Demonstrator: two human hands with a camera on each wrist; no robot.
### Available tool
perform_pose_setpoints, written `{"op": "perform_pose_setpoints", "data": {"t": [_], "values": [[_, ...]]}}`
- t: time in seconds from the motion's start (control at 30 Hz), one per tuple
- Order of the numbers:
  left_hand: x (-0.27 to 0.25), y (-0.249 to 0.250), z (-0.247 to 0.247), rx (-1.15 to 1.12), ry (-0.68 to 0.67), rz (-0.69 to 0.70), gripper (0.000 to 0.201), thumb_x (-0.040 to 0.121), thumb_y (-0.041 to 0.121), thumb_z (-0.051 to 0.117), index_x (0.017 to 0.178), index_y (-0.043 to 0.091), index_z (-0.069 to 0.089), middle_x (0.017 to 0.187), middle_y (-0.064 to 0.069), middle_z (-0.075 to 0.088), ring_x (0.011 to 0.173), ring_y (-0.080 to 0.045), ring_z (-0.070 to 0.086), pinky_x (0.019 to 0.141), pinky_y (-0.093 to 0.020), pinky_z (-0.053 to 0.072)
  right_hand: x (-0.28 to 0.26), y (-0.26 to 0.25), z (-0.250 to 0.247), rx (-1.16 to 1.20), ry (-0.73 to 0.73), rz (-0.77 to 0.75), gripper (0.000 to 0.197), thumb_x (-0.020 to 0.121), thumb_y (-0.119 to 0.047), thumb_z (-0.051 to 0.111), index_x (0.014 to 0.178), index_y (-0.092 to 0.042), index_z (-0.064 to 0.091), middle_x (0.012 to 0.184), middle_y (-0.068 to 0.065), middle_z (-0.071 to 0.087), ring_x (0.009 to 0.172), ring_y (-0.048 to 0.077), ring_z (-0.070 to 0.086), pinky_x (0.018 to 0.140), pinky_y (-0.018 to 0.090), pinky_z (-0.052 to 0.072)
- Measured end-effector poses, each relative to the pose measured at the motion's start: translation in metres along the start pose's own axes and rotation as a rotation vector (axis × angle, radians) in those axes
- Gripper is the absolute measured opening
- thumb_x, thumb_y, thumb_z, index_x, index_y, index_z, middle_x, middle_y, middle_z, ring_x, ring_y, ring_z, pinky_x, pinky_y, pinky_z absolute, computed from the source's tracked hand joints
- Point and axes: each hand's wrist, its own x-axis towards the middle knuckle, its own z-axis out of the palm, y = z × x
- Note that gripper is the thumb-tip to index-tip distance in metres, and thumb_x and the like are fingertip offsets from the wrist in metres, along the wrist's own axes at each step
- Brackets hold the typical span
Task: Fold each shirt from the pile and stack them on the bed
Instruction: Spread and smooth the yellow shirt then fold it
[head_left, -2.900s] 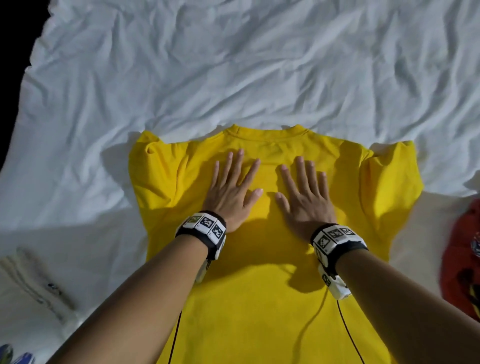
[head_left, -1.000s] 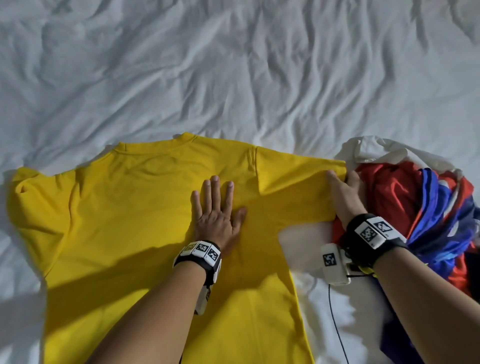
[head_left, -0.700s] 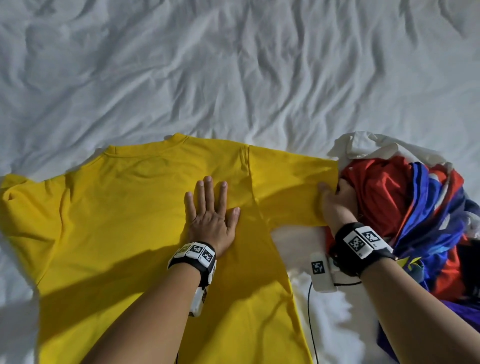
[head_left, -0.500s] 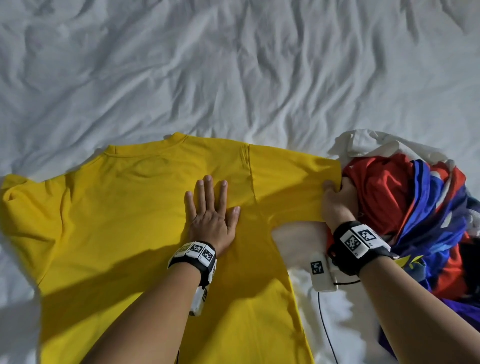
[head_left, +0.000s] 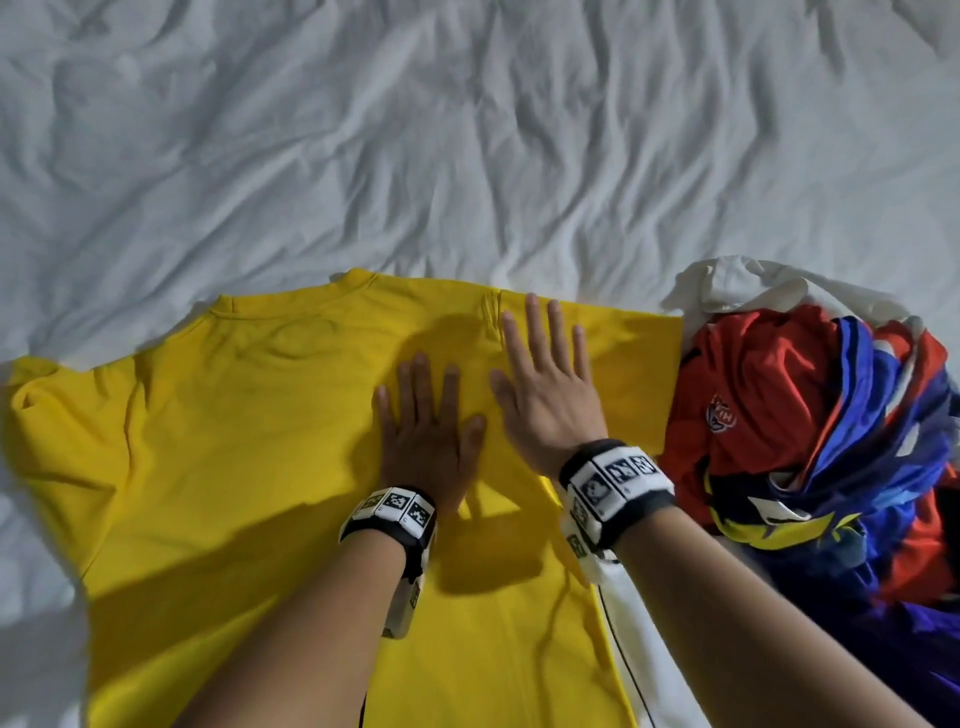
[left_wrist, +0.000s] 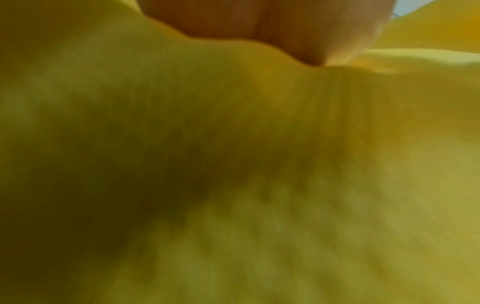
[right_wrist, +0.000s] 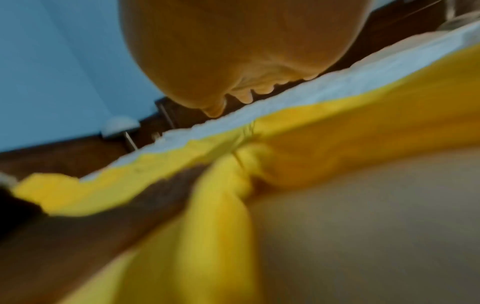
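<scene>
The right hand (head_left: 550, 395), released from the sleeve hem, is laid flat beside the flat left hand (head_left: 423, 441) on the yellow shirt (head_left: 234, 441), the pile (head_left: 831, 441) at 3 o'clock; smoothing is judged done, folding pending.

Beyond the fingers (right_wrist: 244, 96) of the right hand, in the right wrist view, a plain blue wall (right_wrist: 64, 61) fills the upper left. Below it and behind the fingertips runs a dark brown band, possibly wooden furniture (right_wrist: 64, 152). A small pale rounded object (right_wrist: 119, 124), too blurred to identify, sits against it left of the fingers.
</scene>
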Motion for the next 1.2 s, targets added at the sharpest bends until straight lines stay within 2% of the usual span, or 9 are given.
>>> {"op": "perform_pose_setpoints", "data": {"t": [0.13, 0.3, 0.4, 0.47, 0.57, 0.73, 0.83, 0.97, 1.2], "values": [[0.002, -0.001, -0.001, 0.072, -0.025, -0.033, 0.074, 0.103, 0.063, 0.002, 0.165, 0.021, 0.0, 0.171, -0.018, -0.004, 0.158, -0.034, -0.005, 0.124, -0.06, -0.001, 0.002, 0.049, 0.033, -0.12, -0.07, 0.07, 0.068, 0.104, -0.061, 0.01, 0.164, -0.03, 0.008, 0.171, 0.003, -0.004, 0.158, 0.027, -0.006, 0.124, 0.056, 0.003], [-0.002, 0.001, -0.005, 0.092, -0.078, -0.038, 0.073, 0.098, 0.063, -0.014, 0.158, 0.023, -0.026, 0.165, -0.013, -0.032, 0.153, -0.031, -0.028, 0.124, -0.06, -0.009, -0.009, 0.113, 0.023, -0.111, 0.029, 0.241, 0.067, 0.103, -0.052, 0.021, 0.161, -0.02, 0.025, 0.169, 0.015, 0.013, 0.156, 0.039, 0.007, 0.125, 0.055, 0.003], [0.002, -0.001, -0.002, 0.075, -0.056, -0.041, 0.075, 0.101, 0.063, -0.005, 0.163, 0.022, -0.014, 0.17, -0.016, -0.017, 0.157, -0.032, -0.016, 0.124, -0.06, -0.005, -0.004, 0.098, 0.013, -0.086, 0.099, 0.393, 0.071, 0.101, -0.048, 0.019, 0.162, -0.01, 0.02, 0.168, 0.021, 0.007, 0.155, 0.041, 0.004, 0.125, 0.055, 0.004], [0.004, -0.002, 0.0, 0.056, -0.045, -0.042, 0.075, 0.102, 0.064, 0.002, 0.163, 0.022, -0.01, 0.17, -0.016, -0.012, 0.158, -0.033, -0.012, 0.123, -0.059, -0.007, -0.005, 0.068, 0.007, -0.111, 0.153, 0.303, 0.069, 0.104, -0.049, 0.018, 0.163, -0.015, 0.012, 0.169, 0.017, 0.0, 0.156, 0.038, -0.002, 0.126, 0.053, -0.002], [0.003, 0.001, -0.006, 0.085, -0.099, -0.051, 0.074, 0.101, 0.065, -0.002, 0.159, 0.024, -0.025, 0.166, -0.013, -0.029, 0.154, -0.03, -0.027, 0.122, -0.057, -0.017, -0.021, 0.052, 0.023, -0.121, 0.036, 0.113, 0.064, 0.106, -0.053, 0.012, 0.164, -0.027, 0.003, 0.17, 0.008, -0.01, 0.157, 0.032, -0.01, 0.125, 0.054, -0.003], [0.003, 0.004, -0.021, 0.073, -0.219, -0.043, 0.071, 0.101, 0.064, -0.005, 0.15, 0.027, -0.041, 0.156, -0.009, -0.049, 0.145, -0.026, -0.044, 0.12, -0.057, -0.02, -0.035, 0.087, 0.035, -0.086, 0.02, 0.305, 0.075, 0.1, -0.057, 0.011, 0.163, -0.016, 0.015, 0.17, 0.014, 0.003, 0.156, 0.037, 0.002, 0.126, 0.051, 0.001], [0.0, -0.001, -0.04, -0.073, -0.251, 0.019, 0.075, 0.105, 0.06, 0.022, 0.162, 0.028, -0.015, 0.162, -0.009, -0.039, 0.147, -0.025, -0.04, 0.121, -0.055, -0.021, -0.036, 0.067, 0.021, -0.075, 0.02, 0.323, 0.078, 0.099, -0.057, 0.006, 0.163, -0.014, 0.007, 0.17, 0.015, -0.003, 0.157, 0.034, -0.006, 0.126, 0.05, -0.003], [-0.025, -0.027, -0.081, -0.298, 0.223, 0.053, 0.04, 0.1, 0.031, 0.053, 0.137, 0.021, 0.061, 0.167, -0.017, 0.024, 0.158, -0.034, 0.002, 0.127, -0.056, 0.003, -0.039, 0.0, 0.01, -0.023, 0.039, 0.133, 0.071, 0.105, -0.055, 0.014, 0.164, -0.015, 0.009, 0.17, 0.012, -0.009, 0.156, 0.029, -0.017, 0.126, 0.047, -0.01], [-0.08, -0.172, -0.132, -0.275, 0.493, -0.573, 0.04, 0.091, -0.003, 0.058, 0.127, 0.012, 0.064, 0.148, -0.022, 0.047, 0.137, -0.046, 0.037, 0.1, -0.06, 0.039, -0.009, -0.146, 0.053, 0.035, -0.085, -0.197, 0.068, 0.105, -0.053, 0.015, 0.164, -0.018, 0.012, 0.169, 0.009, -0.012, 0.155, 0.027, -0.019, 0.127, 0.047, -0.007]]}}
